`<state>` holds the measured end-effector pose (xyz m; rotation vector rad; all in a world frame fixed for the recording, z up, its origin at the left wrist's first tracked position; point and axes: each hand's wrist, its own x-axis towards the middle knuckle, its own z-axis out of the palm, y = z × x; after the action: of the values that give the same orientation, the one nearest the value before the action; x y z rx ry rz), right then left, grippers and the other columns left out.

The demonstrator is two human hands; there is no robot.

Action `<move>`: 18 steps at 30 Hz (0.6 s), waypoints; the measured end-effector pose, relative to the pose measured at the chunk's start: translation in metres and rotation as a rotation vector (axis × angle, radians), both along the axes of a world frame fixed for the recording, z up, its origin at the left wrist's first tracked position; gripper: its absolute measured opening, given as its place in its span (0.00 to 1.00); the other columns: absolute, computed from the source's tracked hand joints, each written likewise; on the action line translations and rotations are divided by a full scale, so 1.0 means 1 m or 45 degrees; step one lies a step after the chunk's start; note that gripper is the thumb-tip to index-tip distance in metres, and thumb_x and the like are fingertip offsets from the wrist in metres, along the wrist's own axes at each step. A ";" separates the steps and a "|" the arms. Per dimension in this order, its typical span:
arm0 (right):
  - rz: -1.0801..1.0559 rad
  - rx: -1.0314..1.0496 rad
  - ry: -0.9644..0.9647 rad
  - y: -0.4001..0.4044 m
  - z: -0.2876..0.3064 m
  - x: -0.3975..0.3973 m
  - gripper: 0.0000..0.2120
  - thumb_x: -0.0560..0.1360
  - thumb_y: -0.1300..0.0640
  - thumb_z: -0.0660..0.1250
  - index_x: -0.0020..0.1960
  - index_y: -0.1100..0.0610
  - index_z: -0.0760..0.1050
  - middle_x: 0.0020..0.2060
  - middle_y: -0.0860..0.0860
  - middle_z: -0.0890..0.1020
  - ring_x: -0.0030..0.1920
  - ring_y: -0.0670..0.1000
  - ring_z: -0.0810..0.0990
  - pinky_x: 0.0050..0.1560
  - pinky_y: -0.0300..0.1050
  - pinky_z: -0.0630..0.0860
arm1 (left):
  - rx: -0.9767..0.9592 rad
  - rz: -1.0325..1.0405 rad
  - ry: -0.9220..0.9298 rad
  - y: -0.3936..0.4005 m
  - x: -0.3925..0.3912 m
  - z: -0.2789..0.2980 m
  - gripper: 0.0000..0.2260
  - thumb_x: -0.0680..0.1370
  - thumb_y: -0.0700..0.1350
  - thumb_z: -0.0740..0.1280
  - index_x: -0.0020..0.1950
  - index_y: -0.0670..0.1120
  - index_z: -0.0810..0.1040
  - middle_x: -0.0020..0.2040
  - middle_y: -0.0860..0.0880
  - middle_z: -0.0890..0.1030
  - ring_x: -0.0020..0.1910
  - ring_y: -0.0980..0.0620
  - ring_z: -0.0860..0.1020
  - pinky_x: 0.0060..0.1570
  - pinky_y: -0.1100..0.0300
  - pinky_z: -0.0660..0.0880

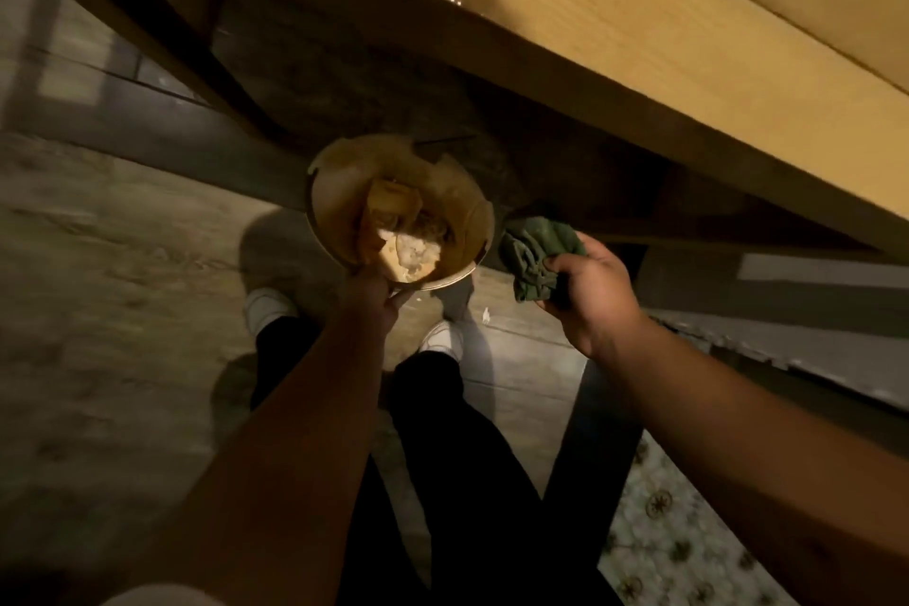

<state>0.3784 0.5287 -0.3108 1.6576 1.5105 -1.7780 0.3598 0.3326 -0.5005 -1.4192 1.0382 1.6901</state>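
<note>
The person is standing just beside the wooden table (688,39), whose edge is running across the upper right of the view. The left hand (374,295) is gripping a round bowl (339,182) by its near rim, with the fingers curling under the rim, so most of them are hidden. The bowl is being held in the air just off the table's edge and lower than the tabletop, above the floor (98,261). Pale and yellowish food scraps (403,231) are lying inside the bowl, heaped toward its near side.

The right hand (590,290) is clutching a bunched green cloth (531,256), with the fingers and thumb closing around the fabric. The cloth is hanging just below the table's edge and is close beside the bowl; whether the two are touching cannot be told.

Below the table's edge, the person's dark trousers (467,458) and white shoes (265,305) are showing on the floor. A patterned rug (679,531) is lying under the table side, at the lower right.
</note>
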 end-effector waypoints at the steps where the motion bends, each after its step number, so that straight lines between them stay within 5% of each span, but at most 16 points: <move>1: -0.001 0.012 -0.006 0.004 -0.007 -0.001 0.18 0.74 0.71 0.59 0.50 0.52 0.79 0.44 0.53 0.84 0.43 0.53 0.83 0.37 0.45 0.80 | 0.045 0.020 -0.002 0.002 0.002 -0.009 0.23 0.79 0.32 0.61 0.74 0.41 0.69 0.71 0.37 0.74 0.69 0.37 0.73 0.58 0.44 0.77; 8: 0.057 0.020 -0.063 0.012 -0.043 -0.004 0.12 0.74 0.71 0.62 0.51 0.58 0.78 0.45 0.57 0.84 0.43 0.56 0.83 0.38 0.48 0.79 | -0.041 0.009 -0.113 0.004 0.006 -0.052 0.21 0.81 0.33 0.58 0.75 0.40 0.68 0.73 0.38 0.72 0.71 0.39 0.72 0.49 0.48 0.79; 11: 0.102 -0.021 -0.052 0.006 -0.050 -0.005 0.14 0.74 0.71 0.62 0.52 0.56 0.79 0.44 0.56 0.85 0.42 0.55 0.84 0.40 0.49 0.80 | -0.104 -0.167 -0.192 -0.001 0.020 -0.060 0.20 0.81 0.34 0.61 0.74 0.38 0.69 0.74 0.37 0.70 0.73 0.40 0.70 0.60 0.51 0.76; 16: 0.148 -0.050 -0.039 -0.008 -0.047 -0.008 0.19 0.73 0.73 0.61 0.51 0.52 0.80 0.38 0.52 0.86 0.38 0.53 0.84 0.41 0.50 0.78 | -0.094 -0.170 -0.277 -0.008 0.044 -0.044 0.20 0.81 0.40 0.65 0.73 0.39 0.69 0.73 0.36 0.72 0.74 0.36 0.68 0.61 0.46 0.74; 18: 0.167 -0.080 -0.025 -0.017 -0.037 -0.011 0.21 0.73 0.74 0.60 0.53 0.52 0.80 0.39 0.52 0.86 0.38 0.53 0.84 0.40 0.49 0.79 | -0.098 -0.176 -0.297 -0.021 0.044 -0.029 0.22 0.82 0.43 0.64 0.74 0.40 0.68 0.75 0.36 0.69 0.74 0.36 0.68 0.51 0.51 0.75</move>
<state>0.3675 0.5120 -0.3475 1.5062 1.5026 -1.7176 0.4037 0.3112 -0.5300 -1.5154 1.0528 1.3628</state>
